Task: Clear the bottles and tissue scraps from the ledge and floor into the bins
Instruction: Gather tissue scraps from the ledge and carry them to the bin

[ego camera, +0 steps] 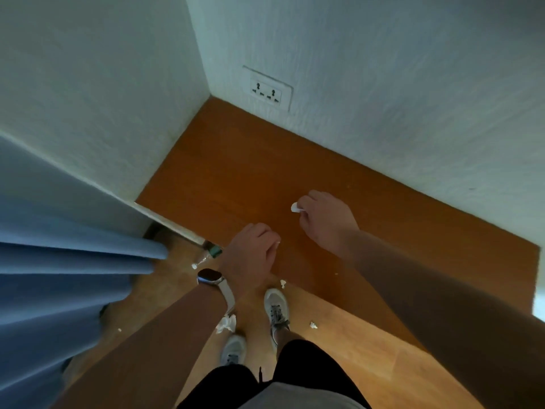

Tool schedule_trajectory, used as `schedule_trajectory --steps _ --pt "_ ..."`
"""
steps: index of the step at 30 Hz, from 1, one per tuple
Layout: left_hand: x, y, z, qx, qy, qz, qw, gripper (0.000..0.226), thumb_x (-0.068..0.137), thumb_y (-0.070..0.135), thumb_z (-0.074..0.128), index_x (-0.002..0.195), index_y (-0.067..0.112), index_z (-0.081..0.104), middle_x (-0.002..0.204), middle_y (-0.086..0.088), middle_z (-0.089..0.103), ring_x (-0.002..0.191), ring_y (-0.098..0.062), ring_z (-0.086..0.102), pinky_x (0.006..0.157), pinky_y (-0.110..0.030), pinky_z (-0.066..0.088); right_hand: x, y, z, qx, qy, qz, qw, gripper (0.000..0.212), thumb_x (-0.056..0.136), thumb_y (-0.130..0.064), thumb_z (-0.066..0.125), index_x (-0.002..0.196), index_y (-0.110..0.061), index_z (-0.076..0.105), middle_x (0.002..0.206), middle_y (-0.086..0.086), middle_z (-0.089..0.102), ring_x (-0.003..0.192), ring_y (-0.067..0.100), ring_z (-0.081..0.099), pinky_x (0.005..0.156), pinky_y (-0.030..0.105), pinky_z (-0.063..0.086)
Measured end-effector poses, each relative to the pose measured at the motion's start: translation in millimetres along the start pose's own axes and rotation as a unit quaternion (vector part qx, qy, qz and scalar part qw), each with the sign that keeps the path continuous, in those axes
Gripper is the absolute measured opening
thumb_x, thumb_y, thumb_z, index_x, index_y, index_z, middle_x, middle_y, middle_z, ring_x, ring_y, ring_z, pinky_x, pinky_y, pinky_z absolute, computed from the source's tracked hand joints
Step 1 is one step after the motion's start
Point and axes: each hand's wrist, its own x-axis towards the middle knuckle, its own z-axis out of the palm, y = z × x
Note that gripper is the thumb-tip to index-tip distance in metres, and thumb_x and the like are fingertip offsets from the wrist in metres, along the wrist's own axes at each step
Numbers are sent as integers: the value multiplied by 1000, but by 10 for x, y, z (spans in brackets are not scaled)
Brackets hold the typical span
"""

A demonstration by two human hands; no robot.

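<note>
My right hand hovers over the brown wooden ledge and pinches a small white tissue scrap between its fingertips. Near the ledge's front edge, my left hand is curled shut, with a sliver of white tissue showing at its fingers. On the floor lie a clear plastic bottle with a green label, a crumpled tissue under my left forearm, and small scraps around my shoes.
White walls enclose the ledge at the back and left, with a double socket low on the back wall. A blue curtain hangs at the left. My two grey shoes stand on the lighter wooden floor.
</note>
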Motion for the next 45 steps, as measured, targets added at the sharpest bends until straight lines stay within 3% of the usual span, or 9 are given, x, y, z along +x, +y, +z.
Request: schedule_trajectory --steps 5,10,18,22,25,31,35,40,45 --pt "-187 144 -394 -2 4 -11 1000 9 90 13 62 95 17 70 95 1 63 84 -15 56 66 -24 44 -504 -289 -262 3 59 43 997 21 97 -23 47 113 -21 60 99 -6 53 87 12 50 70 25 42" --pt "-424 295 -753 -13 -8 26 1000 13 95 17 57 101 19 68 97 5 62 87 -11 54 69 -25 46 -1044 -636 -442 11 124 88 988 19 96 -23 50 110 -22 63 95 -10 52 82 8 48 67 23 41" --pt "-694 673 -1009 -36 -39 117 992 18 97 22 51 107 20 66 101 6 61 93 -10 54 76 -26 48 -1996 -1043 -607 3 224 170 960 12 92 -18 56 98 -16 66 87 -1 59 76 17 55 59 32 50" --pt "-813 996 -1022 -57 -70 179 980 20 97 22 51 110 20 66 105 7 61 97 -7 53 78 -22 47 -2516 -1152 -632 -5 239 232 943 13 93 -21 56 100 -18 67 88 -5 59 75 12 52 59 23 44" --pt "-848 1289 -989 -73 -84 217 970 20 97 23 51 110 21 66 108 8 61 99 -6 53 81 -21 46 -2943 -1194 -639 -5 265 285 921 10 92 -20 58 96 -18 67 84 -5 57 72 12 51 56 21 38" --pt "-1022 1851 -847 -116 -100 292 944 17 96 20 55 106 17 68 103 6 63 95 -8 54 74 -12 41 -3708 -1206 -609 -4 276 390 878 12 94 -28 55 97 -20 64 87 -6 59 75 11 53 63 31 53" --pt "-1227 2235 -640 -132 -128 350 919 16 95 19 56 105 17 69 102 4 64 93 -10 55 76 -20 46 -4280 -1275 -552 -3 283 452 846 13 94 -30 54 98 -20 62 88 -7 57 74 11 51 64 29 51" --pt "-1633 2821 -403 -153 -150 417 883 12 93 16 59 100 15 69 97 3 64 88 -9 54 72 -9 40 -5170 -1474 -443 -10 309 506 805 13 92 -25 55 99 -18 63 84 -10 51 71 10 49 60 28 48" --pt "-2312 3462 -224 -167 -176 483 841 11 92 16 61 99 15 69 97 2 65 87 -10 55 72 -11 41 -6193 -1771 -193 -22 344 563 751 10 90 -23 57 92 -16 63 82 -4 55 70 16 52 56 34 49"
